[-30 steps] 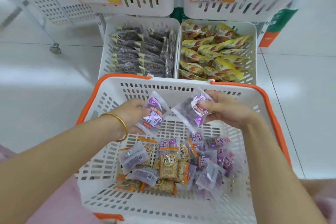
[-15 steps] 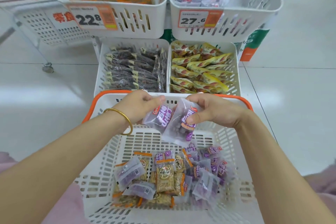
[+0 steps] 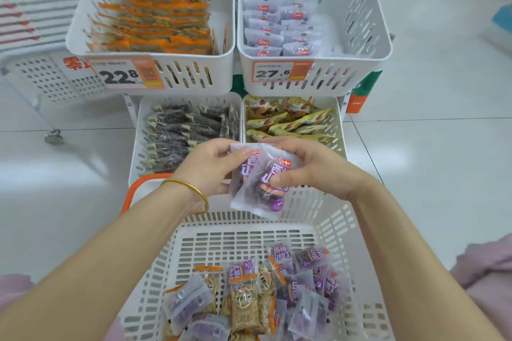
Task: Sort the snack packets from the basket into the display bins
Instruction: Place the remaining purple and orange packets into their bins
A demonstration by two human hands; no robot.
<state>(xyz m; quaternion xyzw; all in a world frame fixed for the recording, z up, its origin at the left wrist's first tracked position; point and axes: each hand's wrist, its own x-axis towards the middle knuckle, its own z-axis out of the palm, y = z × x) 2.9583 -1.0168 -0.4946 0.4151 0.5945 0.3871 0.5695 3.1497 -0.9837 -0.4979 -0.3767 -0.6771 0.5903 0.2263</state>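
Left hand [image 3: 210,166] and right hand [image 3: 313,171] both pinch purple packets [image 3: 253,198] — overlapped between them; basket [image 3: 243,241] below

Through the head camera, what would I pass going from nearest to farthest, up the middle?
The loose packets in the white basket → purple packets gripped by the left hand and right hand → lower row: dark-packet bin, yellow-packet bin → upper row: orange-packet bin, pale-packet bin.
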